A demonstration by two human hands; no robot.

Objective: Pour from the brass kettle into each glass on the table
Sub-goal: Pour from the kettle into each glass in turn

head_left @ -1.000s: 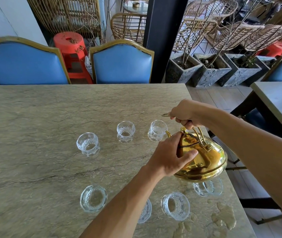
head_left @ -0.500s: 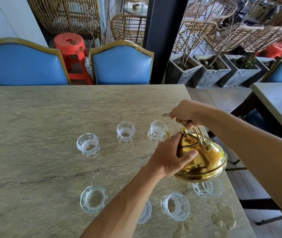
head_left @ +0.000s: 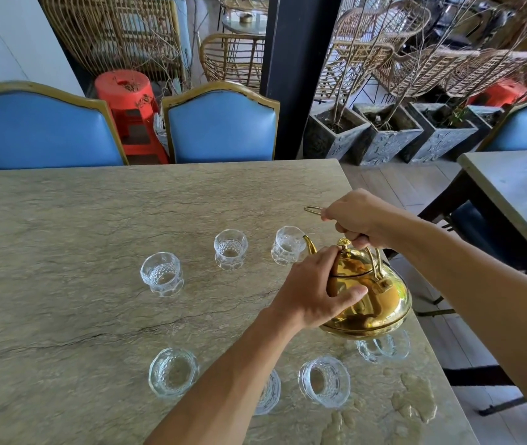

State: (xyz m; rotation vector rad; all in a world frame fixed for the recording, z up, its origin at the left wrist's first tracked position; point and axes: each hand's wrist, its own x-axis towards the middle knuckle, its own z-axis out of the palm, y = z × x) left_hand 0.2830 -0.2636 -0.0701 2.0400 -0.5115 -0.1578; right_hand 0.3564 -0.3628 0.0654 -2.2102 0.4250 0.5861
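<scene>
The brass kettle [head_left: 374, 303] hangs tilted just above the table's right side. Its spout points at the far right glass [head_left: 288, 247]. My right hand [head_left: 361, 220] grips the kettle's wire handle from above. My left hand [head_left: 315, 290] lies over the lid, fingertips by the knob and thumb along the body. Two more glasses [head_left: 230, 253] [head_left: 161, 274] stand in the far row. In the near row stand several glasses [head_left: 174, 372] [head_left: 324, 380]; one [head_left: 270, 393] is half hidden by my left arm, another [head_left: 387, 346] sits under the kettle.
The stone table [head_left: 63, 252] has a wet patch [head_left: 413, 399] near its front right corner, and its right edge is close to the kettle. Two blue chairs [head_left: 220, 126] stand behind it. A second table [head_left: 519, 194] is at the right.
Hardly anything: both hands keep their places on the kettle, and its tilt has shifted only slightly.
</scene>
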